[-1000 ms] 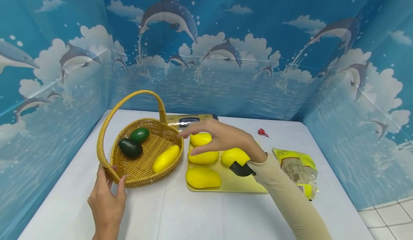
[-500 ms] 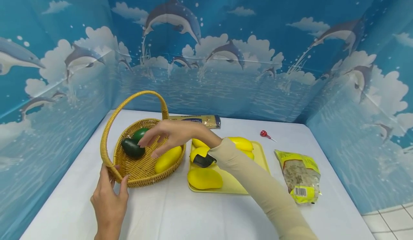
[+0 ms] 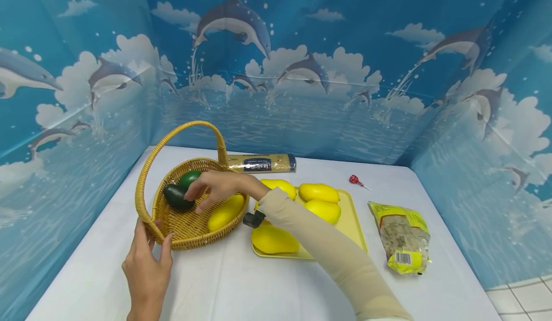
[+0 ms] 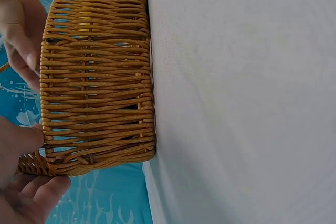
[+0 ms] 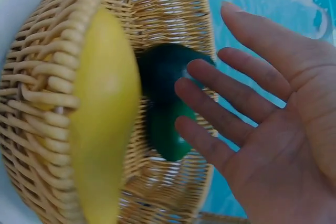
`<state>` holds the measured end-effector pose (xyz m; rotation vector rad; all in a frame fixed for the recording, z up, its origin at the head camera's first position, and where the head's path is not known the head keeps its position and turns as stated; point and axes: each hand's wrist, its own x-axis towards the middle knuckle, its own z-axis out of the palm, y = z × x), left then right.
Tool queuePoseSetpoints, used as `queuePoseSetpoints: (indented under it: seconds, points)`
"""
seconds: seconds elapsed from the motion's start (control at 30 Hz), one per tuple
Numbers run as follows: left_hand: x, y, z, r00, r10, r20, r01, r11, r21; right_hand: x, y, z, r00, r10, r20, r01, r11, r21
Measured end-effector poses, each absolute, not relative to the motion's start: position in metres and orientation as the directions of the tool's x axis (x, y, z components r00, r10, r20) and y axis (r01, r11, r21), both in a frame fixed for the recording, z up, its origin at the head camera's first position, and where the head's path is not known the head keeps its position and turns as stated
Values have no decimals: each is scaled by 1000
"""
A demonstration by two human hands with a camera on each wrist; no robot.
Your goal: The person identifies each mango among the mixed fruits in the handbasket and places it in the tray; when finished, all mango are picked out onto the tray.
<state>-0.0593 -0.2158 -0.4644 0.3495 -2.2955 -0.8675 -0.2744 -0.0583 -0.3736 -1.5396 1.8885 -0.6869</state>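
My left hand (image 3: 147, 268) grips the near-left rim of a wicker basket (image 3: 196, 242) at the foot of its tall handle, thumb and fingers on either side. Inside the basket lie a dark avocado (image 3: 177, 199), a greener avocado (image 3: 188, 178) partly hidden, and a yellow mango (image 3: 225, 214). Over the basket hovers my right hand (image 3: 217, 187), its fingers loosely spread and holding nothing. In the right wrist view, the fingertips of that hand (image 5: 278, 103) overlap the avocados in the picture, and no grasp shows; whether they touch cannot be told.
A yellow tray (image 3: 345, 235) with several mangoes (image 3: 275, 239) lies right of the basket, partly under my right forearm. Behind it is a spaghetti pack (image 3: 263, 163). A red lollipop (image 3: 354, 179) and a yellow-clear bag (image 3: 401, 237) lie farther right. Dolphin-print curtains (image 3: 284, 115) enclose the table.
My right hand has moved left from above the tray's left edge to above the avocados in the basket. The left hand keeps its hold on the basket, and the head view has shifted slightly.
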Motion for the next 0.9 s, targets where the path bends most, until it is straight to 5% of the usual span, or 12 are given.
queuePoseSetpoints:
  seconds: [0.33, 0.53, 0.9]
  points:
    - [-59, -217, -465, -748, -450, 488, -14, 745, 667, -288, -64, -392, -184, -949, -255, -525, 314, -791]
    - [-60, -217, -466, -748, -454, 484, -16, 741, 671, -298, -68, -394, -116, -902, -417, -441, 423, -791]
    - [-61, -216, -465, -745, -451, 491, -7, 742, 671, -300, -70, -398, -106, -833, -542, -467, 523, -713]
